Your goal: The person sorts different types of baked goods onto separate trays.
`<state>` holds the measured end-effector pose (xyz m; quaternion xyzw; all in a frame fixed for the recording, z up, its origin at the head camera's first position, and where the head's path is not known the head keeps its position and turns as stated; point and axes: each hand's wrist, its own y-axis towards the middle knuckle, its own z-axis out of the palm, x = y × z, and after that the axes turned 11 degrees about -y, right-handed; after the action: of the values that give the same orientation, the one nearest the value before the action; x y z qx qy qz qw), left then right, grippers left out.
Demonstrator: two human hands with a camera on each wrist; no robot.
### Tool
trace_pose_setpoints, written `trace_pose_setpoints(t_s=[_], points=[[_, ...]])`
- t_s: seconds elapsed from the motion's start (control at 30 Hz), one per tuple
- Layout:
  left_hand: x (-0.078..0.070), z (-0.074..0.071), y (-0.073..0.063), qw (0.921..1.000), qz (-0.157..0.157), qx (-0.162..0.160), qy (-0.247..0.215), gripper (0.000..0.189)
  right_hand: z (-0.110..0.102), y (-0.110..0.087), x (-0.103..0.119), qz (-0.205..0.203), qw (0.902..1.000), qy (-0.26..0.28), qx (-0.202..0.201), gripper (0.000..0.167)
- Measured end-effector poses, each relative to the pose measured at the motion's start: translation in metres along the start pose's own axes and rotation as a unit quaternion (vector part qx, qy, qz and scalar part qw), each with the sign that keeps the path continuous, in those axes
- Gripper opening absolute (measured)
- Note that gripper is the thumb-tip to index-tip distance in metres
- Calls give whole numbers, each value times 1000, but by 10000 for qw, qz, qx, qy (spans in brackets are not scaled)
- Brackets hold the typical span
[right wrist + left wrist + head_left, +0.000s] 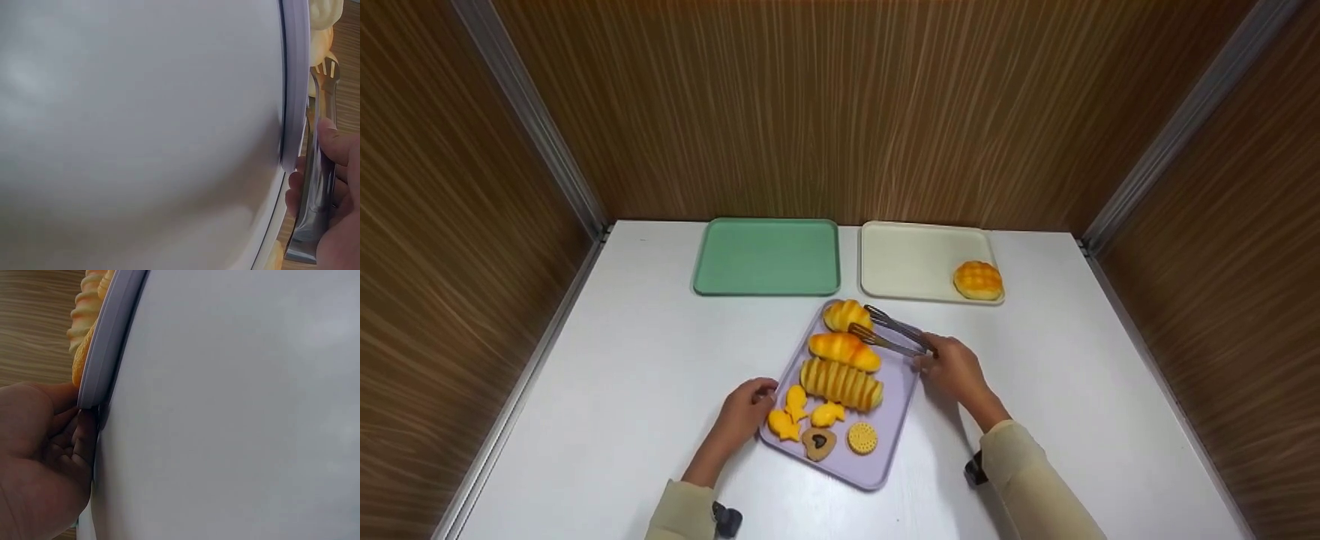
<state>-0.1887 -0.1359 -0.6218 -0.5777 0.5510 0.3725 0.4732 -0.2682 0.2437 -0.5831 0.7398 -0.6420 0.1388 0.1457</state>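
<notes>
Here, the right hand [956, 371] has its fingers clamped on a pair of metal tongs [904, 325], held over the far right part of a purple tray [894, 409]. The tongs' two arms stand apart, their tips at the right side of a small ridged roll [846, 313]; whether they press on it, I cannot tell. The left hand [746, 412] grips the tray's left rim, fingers curled at the edge.

The tray lies at an angle on the white surface [622, 375]. Below the small roll on it come a smooth croissant [840, 348] and a long striped loaf [840, 384], one after another toward the person. Nearer still are three yellow fish-shaped biscuits [828, 414], a heart-shaped biscuit [814, 452] with a dark middle, and a round biscuit [862, 438] to its right.

Beyond, a green tray [769, 256] sits left of a cream tray [915, 259], whose near right corner bears a round bun [978, 280].
</notes>
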Motion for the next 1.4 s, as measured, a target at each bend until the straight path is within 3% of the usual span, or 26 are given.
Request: trace_pose_setpoints(t_s=[0.33, 0.7, 1.03, 1.4], points=[[1, 0, 0, 10000, 65, 34, -23, 27, -5, -7, -11, -279, 9968, 214, -716, 35], [-3, 1, -2, 10000, -26, -12, -28, 27, -14, -8, -28, 404, 9934, 527, -938, 36], [-3, 0, -3, 10000, -75, -13, -19, 28, -20, 2, -40, 1129, 9839, 795, -1135, 37], [1, 1, -1, 9999, 100, -34, -67, 27, -18, 13, -54, 1650, 9755, 634, -1311, 38]])
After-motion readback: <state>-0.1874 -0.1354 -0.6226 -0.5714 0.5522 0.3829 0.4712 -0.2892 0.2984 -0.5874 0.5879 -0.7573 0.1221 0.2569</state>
